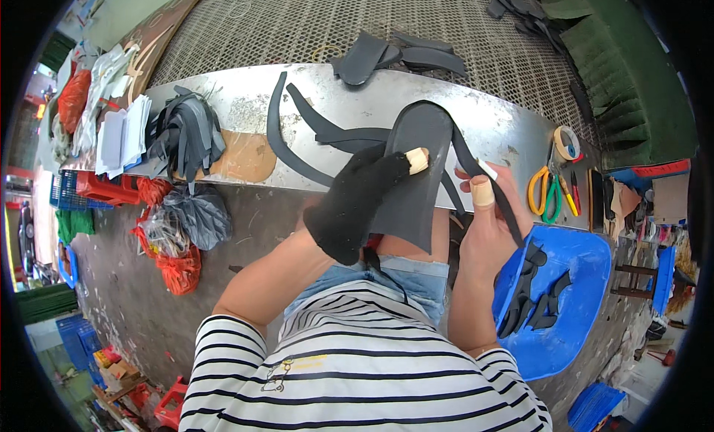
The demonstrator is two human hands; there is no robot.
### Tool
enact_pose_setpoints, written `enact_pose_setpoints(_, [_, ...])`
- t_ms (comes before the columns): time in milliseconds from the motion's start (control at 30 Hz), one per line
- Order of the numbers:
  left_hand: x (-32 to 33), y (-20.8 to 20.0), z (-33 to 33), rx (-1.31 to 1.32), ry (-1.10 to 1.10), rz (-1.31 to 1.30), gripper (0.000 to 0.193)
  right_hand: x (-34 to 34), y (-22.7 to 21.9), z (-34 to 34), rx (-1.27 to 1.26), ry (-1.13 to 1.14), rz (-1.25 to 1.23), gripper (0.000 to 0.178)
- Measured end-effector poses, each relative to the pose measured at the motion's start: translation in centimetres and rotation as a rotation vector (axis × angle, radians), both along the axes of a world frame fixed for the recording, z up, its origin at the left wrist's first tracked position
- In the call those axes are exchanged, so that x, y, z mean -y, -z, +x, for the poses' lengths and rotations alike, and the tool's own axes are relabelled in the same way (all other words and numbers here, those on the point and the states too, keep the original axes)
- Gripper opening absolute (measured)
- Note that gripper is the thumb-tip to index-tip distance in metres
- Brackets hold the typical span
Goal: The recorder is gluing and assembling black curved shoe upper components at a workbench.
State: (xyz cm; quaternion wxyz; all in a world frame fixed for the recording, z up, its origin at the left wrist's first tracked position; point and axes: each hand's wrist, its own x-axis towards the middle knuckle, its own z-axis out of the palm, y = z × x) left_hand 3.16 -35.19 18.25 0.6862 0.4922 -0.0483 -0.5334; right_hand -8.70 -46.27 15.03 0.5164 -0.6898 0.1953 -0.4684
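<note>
My left hand (348,205), in a black glove with a tape-wrapped thumb tip, grips a dark grey insole-shaped piece (409,209) from its left side, thumb on top. The piece is held above the metal table's near edge, its rounded end pointing away from me. A narrow black strip (462,151) runs along the rounded end and trails off to the right. My right hand (487,227), bare with tape around the thumb, pinches that strip to the right of the piece. More curved dark strips (280,138) lie on the table to the left; one end shows beneath the piece.
Beyond the metal table (242,97) lies a mesh surface (253,34) bearing more dark pieces (364,58). A strip bundle (186,130) and white sheets (123,142) sit left. At right are scissors (552,197), a tape roll (567,143) and a blue tub (576,320) of dark scraps.
</note>
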Motion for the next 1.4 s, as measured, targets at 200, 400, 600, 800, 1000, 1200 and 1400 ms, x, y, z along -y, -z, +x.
enact_pose_setpoints(200, [0.8,1.3,0.4,0.232,0.03,-0.13,0.033,-0.4,0.0,0.0,-0.077,-0.037,-0.185,0.02])
enact_pose_setpoints(400, [2.3,1.0,0.3,0.054,-0.05,-0.285,0.037,1.5,-0.3,0.5,-0.106,-0.241,-0.254,0.02])
enact_pose_setpoints(600, [2.8,1.2,1.1,-0.119,-0.14,-0.442,0.045,0.5,1.4,-0.1,-0.085,-0.188,0.047,0.015])
enact_pose_setpoints(800, [2.5,1.2,1.0,-0.12,-0.222,-0.469,0.045,0.0,1.2,-0.8,-0.119,-0.157,-0.058,0.015])
enact_pose_setpoints(1000, [2.5,0.7,0.5,-0.149,-0.258,-0.521,0.039,-0.2,0.2,-0.6,-0.085,-0.131,0.004,0.012])
enact_pose_setpoints(1200, [2.9,0.2,0.4,-0.041,-0.285,-0.443,0.03,3.0,0.6,-1.1,-0.029,-0.563,0.169,0.023])
enact_pose_setpoints(1400, [3.2,0.4,0.0,0.145,-0.318,-0.391,0.026,3.3,-0.8,0.5,-0.309,-0.586,0.483,0.022])
